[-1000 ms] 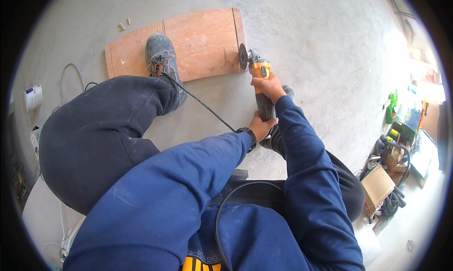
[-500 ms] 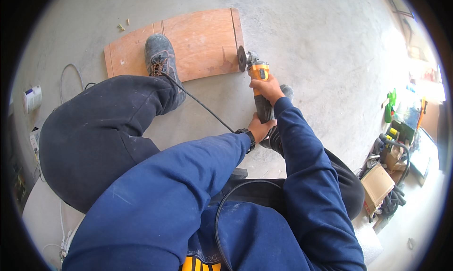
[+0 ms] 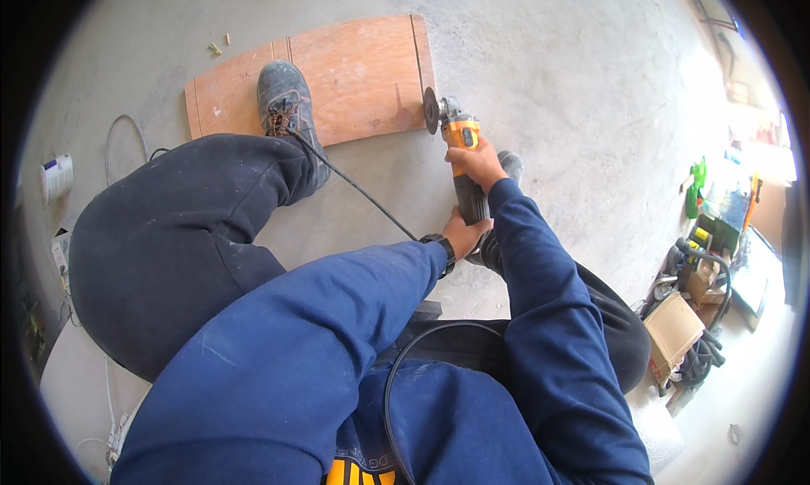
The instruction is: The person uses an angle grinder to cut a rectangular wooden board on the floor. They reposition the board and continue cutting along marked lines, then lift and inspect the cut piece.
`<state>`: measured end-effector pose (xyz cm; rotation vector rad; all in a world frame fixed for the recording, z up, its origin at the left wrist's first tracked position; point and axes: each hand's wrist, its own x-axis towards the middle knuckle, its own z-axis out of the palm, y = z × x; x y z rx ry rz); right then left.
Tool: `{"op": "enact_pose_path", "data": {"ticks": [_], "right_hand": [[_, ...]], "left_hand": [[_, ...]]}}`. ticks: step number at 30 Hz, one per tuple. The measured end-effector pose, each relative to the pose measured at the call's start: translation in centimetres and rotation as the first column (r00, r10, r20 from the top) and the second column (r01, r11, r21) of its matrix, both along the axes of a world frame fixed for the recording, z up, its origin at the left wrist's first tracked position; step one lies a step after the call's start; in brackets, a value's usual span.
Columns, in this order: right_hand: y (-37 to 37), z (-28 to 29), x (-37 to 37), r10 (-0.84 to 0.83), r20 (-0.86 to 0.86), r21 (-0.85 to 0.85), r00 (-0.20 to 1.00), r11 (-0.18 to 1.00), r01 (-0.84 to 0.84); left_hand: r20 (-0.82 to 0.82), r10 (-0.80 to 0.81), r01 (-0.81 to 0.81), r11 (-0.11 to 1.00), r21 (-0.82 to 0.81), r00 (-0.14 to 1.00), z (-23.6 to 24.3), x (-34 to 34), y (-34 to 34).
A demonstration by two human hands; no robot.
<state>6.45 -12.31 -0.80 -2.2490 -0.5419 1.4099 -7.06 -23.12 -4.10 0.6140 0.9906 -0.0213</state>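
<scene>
A yellow and black angle grinder (image 3: 461, 136) points away from me, its dark disc (image 3: 431, 111) standing on edge at the right end of a reddish wooden board (image 3: 359, 75). Whether the disc touches the board I cannot tell. My right hand (image 3: 478, 162) is wrapped round the grinder's body just behind the yellow part. Further back, my left hand (image 3: 464, 232), with a dark watch at the wrist, grips the rear of the black handle. My left shoe (image 3: 285, 97) rests on the board, which lies flat on the floor.
A dark cord (image 3: 359, 185) runs from near my left wrist to my left shoe. At the right lie a cardboard box (image 3: 673, 326), a black hose (image 3: 726, 291) and a green tool (image 3: 696, 188). A white can (image 3: 57, 177) stands far left. Small pegs (image 3: 216, 48) lie beyond the board.
The grinder and its disc have shifted very slightly down, toward me, along the board's end. Both hands keep their grip.
</scene>
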Motion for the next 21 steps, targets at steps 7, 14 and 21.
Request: {"op": "enact_pose_path", "data": {"ticks": [7,14,21], "right_hand": [[-0.4,0.6,-0.3,-0.006,-0.009,0.005,1.000,1.000,0.006],[-1.0,0.2,-0.6,-0.017,-0.008,-0.015,1.000,1.000,0.017],[-1.8,-0.3,-0.7,-0.023,-0.008,0.013,1.000,1.000,0.023]], "left_hand": [[-0.024,0.003,-0.003,1.000,0.007,1.000,0.1,-0.2,-0.6],[-0.031,-0.027,0.027,0.999,-0.018,0.999,-0.2,-0.6,-1.2],[-0.015,-0.015,0.015,1.000,-0.008,1.000,0.3,-0.9,-1.5]]}}
